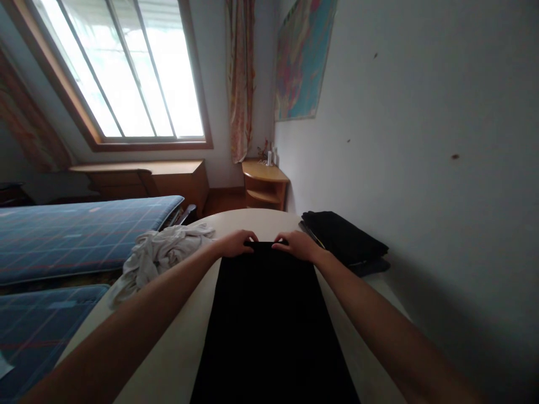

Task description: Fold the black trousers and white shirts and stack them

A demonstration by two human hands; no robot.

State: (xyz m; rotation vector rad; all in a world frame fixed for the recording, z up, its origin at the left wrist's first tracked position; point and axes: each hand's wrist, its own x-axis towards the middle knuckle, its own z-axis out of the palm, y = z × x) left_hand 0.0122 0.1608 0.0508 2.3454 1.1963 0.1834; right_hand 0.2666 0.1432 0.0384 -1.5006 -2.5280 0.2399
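Note:
A long piece of black cloth (272,325), likely a garment folded lengthwise, lies flat on the pale round table (256,220) and runs off the bottom of the view. At its far edge my left hand (236,243) pinches the left part between thumb and fingers. My right hand (295,246) pinches the same edge a short way to the right. Both arms reach forward along the cloth's sides. What kind of garment it is, the frame does not show.
Right of the cloth, a stack of folded dark clothes (343,235) lies by the wall. A crumpled whitish cloth (162,255) hangs at the table's left edge. Plaid blue mattresses (84,235) are at left. A corner shelf (265,171) and wooden desk (177,166) stand beyond.

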